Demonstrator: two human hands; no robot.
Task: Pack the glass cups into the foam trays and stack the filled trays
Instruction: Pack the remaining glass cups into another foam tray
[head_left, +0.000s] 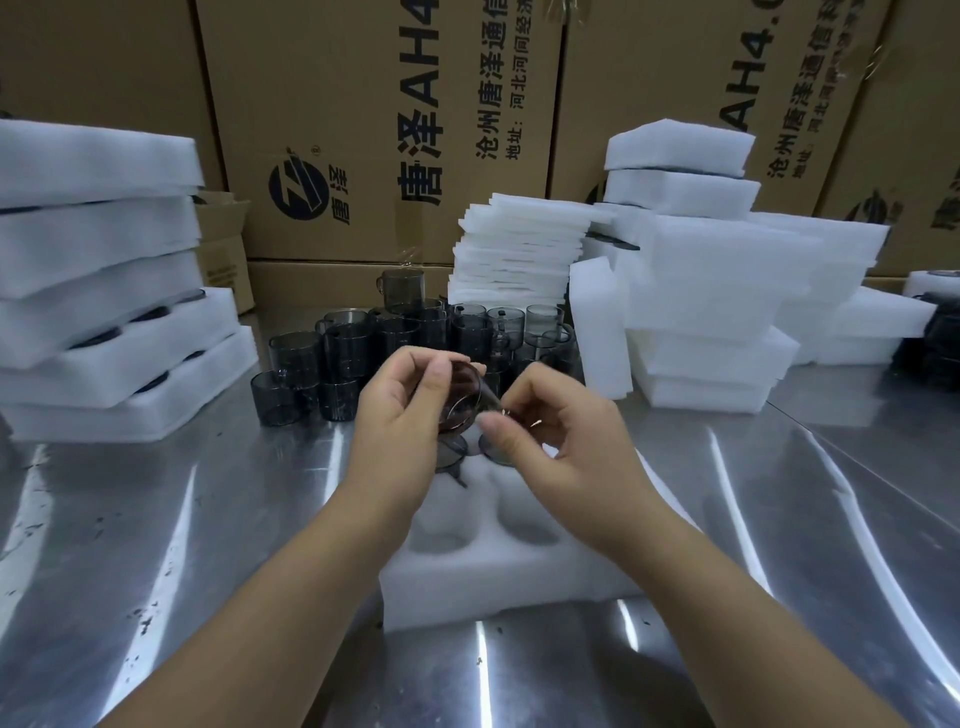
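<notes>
A white foam tray (509, 577) lies on the steel table in front of me, with two bare round pockets at its near side. Dark glass cups sit in its far pockets, one (451, 451) left and one (498, 450) right, mostly hidden by my hands. My left hand (400, 415) grips a smoky glass cup (465, 400) tilted on its side above the tray. My right hand (550, 431) pinches the same cup at its handle side. A cluster of several grey glass cups (384, 343) stands behind on the table.
Stacked filled foam trays (104, 291) rise at the left. Piles of foam sheets (519, 244) and foam blocks (727, 291) stand at the back right. Cardboard boxes (363, 130) wall off the back. More dark cups (935, 343) sit at the far right edge.
</notes>
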